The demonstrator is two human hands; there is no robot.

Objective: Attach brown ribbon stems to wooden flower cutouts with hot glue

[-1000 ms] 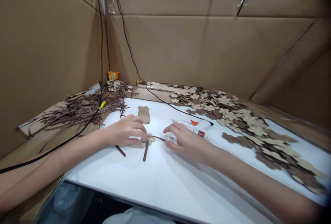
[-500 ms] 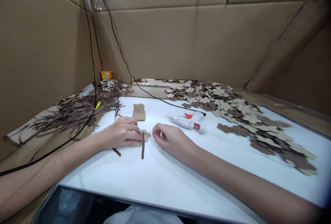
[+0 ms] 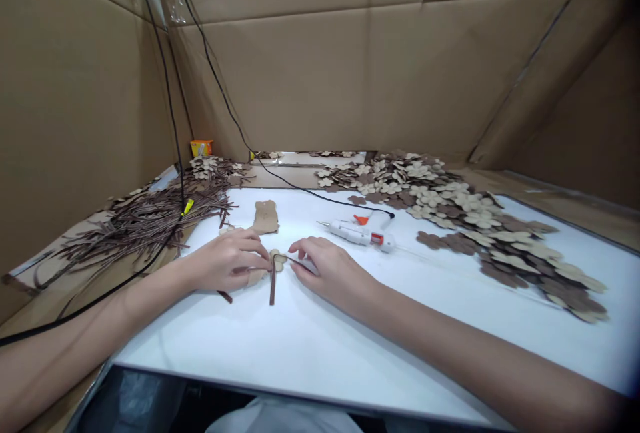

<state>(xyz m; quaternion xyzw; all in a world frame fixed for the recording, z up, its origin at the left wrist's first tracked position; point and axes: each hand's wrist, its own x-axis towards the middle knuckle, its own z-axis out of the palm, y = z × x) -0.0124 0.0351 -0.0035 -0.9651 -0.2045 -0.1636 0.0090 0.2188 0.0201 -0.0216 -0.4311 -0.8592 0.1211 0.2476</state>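
Observation:
Left of the board's middle, my left hand (image 3: 233, 261) has its fingertips closed at a narrow brown strip (image 3: 273, 286). The strip hangs toward me over a small beige flower-shaped piece (image 3: 279, 261). Just right of the flower is my right hand (image 3: 325, 266), its thumb and fingers curled together. A thin dark line runs from the flower into these fingers; what it is, I cannot make out. Another brown strip (image 3: 225, 296) and a beige piece (image 3: 257, 278) lie partly hidden under my left hand.
A white hot glue gun (image 3: 353, 233) with an orange trigger lies beyond my right hand. Behind my left hand is a tan scrap (image 3: 266, 216). Brown strips (image 3: 150, 220) are heaped left, flower cutouts (image 3: 480, 220) right. A black cable (image 3: 165, 246) crosses the left side.
My right hand has moved closer to the flower, and its thumb and index finger have shifted, with a thin dark line now showing between them. The view has shifted slightly.

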